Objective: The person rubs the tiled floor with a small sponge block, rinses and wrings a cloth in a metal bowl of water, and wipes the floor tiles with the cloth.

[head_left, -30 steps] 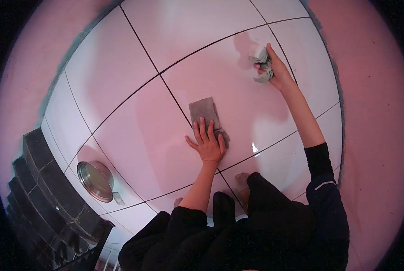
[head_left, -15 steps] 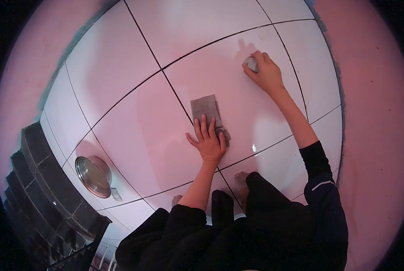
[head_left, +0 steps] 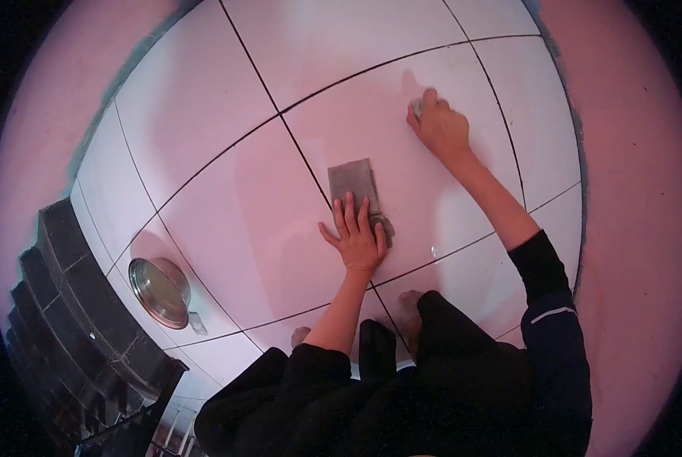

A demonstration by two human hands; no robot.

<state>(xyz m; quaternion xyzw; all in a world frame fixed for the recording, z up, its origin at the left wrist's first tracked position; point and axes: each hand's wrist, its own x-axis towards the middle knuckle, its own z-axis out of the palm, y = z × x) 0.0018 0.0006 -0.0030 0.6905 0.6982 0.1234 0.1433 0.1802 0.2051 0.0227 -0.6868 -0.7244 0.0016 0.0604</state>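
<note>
My left hand (head_left: 358,245) lies flat with its fingers spread, the fingertips over the lower part of a grey, flat rectangular piece (head_left: 351,179) on the tile floor. A darker grey crumpled bit (head_left: 385,227) shows by the fingers, partly covered; whether it belongs to the same piece I cannot tell. Farther out and to the right, my right hand (head_left: 443,129) is closed around a small pale grey lump (head_left: 417,107) on or just above a tile. Most of the lump is hidden by the fingers, and its kind is unclear.
A round metal pan (head_left: 160,292) containing liquid stands on the tiles at the left. Dark tiled steps (head_left: 74,293) go down at the lower left, beside a black railing (head_left: 135,415). Pink surfaces border the white tiles (head_left: 234,46). My feet are close below my left hand.
My right hand has turned a little, and its fingers now cover more of the lump. My left hand keeps its place on the grey piece. The whole view has shifted slightly.
</note>
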